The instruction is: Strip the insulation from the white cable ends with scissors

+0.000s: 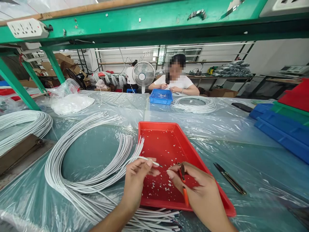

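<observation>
My left hand pinches the end of a white cable over the red tray. That cable belongs to a large coil of white cables lying to the left on the plastic-covered table. My right hand is closed round a small tool with orange handles, its tip close to the cable end. White scraps of insulation are scattered over the tray floor beneath both hands.
A dark knife-like tool lies right of the tray. Stacked blue, green and red trays stand at the right. Across the table a person works beside a blue tray and another cable coil. More cables lie far left.
</observation>
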### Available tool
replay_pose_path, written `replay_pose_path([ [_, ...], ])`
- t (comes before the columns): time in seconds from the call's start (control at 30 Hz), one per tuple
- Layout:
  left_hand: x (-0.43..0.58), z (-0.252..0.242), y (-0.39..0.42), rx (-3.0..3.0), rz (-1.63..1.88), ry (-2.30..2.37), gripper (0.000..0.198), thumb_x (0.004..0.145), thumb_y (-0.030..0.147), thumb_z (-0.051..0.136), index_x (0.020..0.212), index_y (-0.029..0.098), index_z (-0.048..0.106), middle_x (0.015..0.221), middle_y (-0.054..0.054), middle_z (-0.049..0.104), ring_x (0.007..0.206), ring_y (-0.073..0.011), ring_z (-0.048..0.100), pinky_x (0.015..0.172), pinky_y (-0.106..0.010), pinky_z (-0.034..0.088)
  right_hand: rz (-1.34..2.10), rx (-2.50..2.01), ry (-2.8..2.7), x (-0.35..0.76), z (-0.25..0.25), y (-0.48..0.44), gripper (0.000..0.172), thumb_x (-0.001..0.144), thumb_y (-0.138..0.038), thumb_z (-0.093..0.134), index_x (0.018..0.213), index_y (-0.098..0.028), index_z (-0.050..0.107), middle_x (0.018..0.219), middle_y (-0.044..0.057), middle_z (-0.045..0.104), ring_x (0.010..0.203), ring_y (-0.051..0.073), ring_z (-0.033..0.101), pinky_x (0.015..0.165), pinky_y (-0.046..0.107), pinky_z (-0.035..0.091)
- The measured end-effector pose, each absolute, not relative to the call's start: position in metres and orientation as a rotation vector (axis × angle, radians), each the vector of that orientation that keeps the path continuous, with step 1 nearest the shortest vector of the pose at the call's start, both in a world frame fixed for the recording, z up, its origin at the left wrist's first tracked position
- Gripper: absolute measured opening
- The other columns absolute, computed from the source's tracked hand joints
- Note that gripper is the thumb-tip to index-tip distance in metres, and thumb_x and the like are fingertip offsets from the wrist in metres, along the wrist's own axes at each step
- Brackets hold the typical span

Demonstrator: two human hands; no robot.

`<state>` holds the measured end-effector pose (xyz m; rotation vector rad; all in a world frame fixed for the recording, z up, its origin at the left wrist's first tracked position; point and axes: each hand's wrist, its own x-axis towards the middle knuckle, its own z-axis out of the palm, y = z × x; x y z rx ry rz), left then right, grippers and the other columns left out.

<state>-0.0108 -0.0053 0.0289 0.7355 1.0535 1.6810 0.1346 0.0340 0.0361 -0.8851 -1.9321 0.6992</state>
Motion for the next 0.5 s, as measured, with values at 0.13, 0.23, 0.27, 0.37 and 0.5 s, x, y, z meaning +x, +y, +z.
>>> replay_pose_path([
  [0.13, -0.039, 0.046, 0.020, 0.628, 1.713, 1.029, 0.013, 0.080, 0.026, 0.059, 0.081, 0.015, 0.065, 0.077, -0.002, 0.067, 0.061, -0.0077, 0.061, 0.066, -0.018, 0.048, 0.654, -0.881, -1.944, 0.139, 0.043, 0.033, 0.019, 0.080, -0.026, 0.057, 0.063, -0.019, 0.053, 0.058, -0.002, 0.054, 0.052, 0.012, 0.050, 0.049, 0.019, 0.042],
  [0.23, -0.069, 0.043, 0.041, 0.636, 1.621, 1.108, 0.014, 0.081, 0.025, 0.056, 0.083, 0.013, 0.064, 0.082, -0.007, 0.068, 0.073, -0.0127, 0.064, 0.075, -0.024, 0.049, 0.657, -0.889, -1.984, 0.141, 0.046, 0.030, 0.022, 0.081, -0.029, 0.055, 0.062, -0.018, 0.053, 0.057, -0.002, 0.052, 0.052, 0.011, 0.049, 0.049, 0.020, 0.041],
  [0.27, -0.079, 0.039, 0.045, 0.641, 1.560, 1.149, 0.018, 0.081, 0.026, 0.055, 0.081, 0.010, 0.064, 0.079, -0.010, 0.069, 0.071, -0.0158, 0.065, 0.074, -0.028, 0.051, 0.649, -0.893, -1.999, 0.141, 0.046, 0.029, 0.022, 0.081, -0.030, 0.055, 0.062, -0.018, 0.054, 0.058, -0.002, 0.053, 0.053, 0.012, 0.050, 0.050, 0.020, 0.041],
  [0.37, -0.098, 0.027, 0.038, 0.704, 1.436, 1.268, 0.022, 0.082, 0.026, 0.053, 0.082, 0.007, 0.066, 0.073, -0.013, 0.069, 0.068, -0.0189, 0.065, 0.071, -0.032, 0.051, 0.593, -0.894, -2.045, 0.143, 0.051, 0.024, 0.025, 0.081, -0.033, 0.054, 0.062, -0.018, 0.053, 0.057, -0.002, 0.052, 0.052, 0.012, 0.049, 0.050, 0.020, 0.041],
  [0.5, -0.101, 0.020, -0.006, 0.892, 1.383, 1.402, 0.024, 0.077, 0.031, 0.060, 0.087, 0.010, 0.068, 0.075, -0.010, 0.070, 0.067, -0.0177, 0.064, 0.067, -0.028, 0.049, 0.532, -0.817, -2.118, 0.147, 0.059, 0.016, 0.027, 0.083, -0.035, 0.051, 0.061, -0.018, 0.051, 0.055, -0.002, 0.051, 0.050, 0.011, 0.048, 0.048, 0.020, 0.040],
])
